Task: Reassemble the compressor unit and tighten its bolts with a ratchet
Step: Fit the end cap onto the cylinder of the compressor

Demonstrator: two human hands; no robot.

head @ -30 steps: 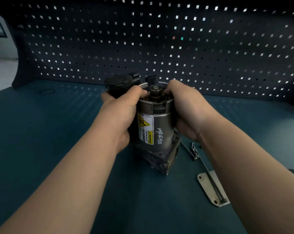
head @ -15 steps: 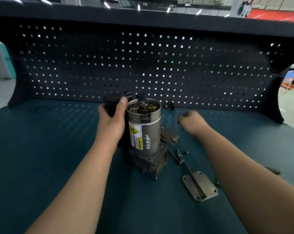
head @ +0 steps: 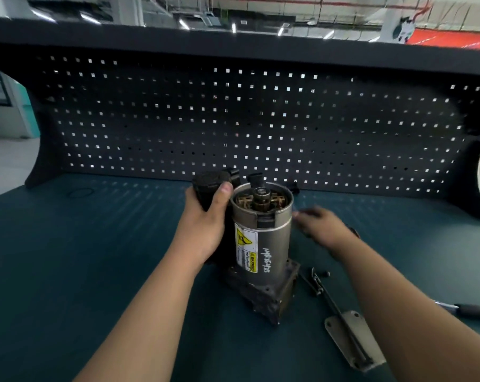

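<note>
While L hand [head: 203,232] grips compressor [head: 263,244], R hand [head: 324,230] blurred.

Dark teal table [head: 67,271] filling the lower frame, black pegboard [head: 260,119] with square holes standing along its far edge, thin dark ring [head: 81,192] lying flat at the table's left rear, ceiling lights [head: 184,24] along the top.

The compressor unit [head: 260,244] stands on the table [head: 67,271] before the pegboard [head: 233,119], with a metal plate [head: 343,334] lying nearer, to its right.
</note>
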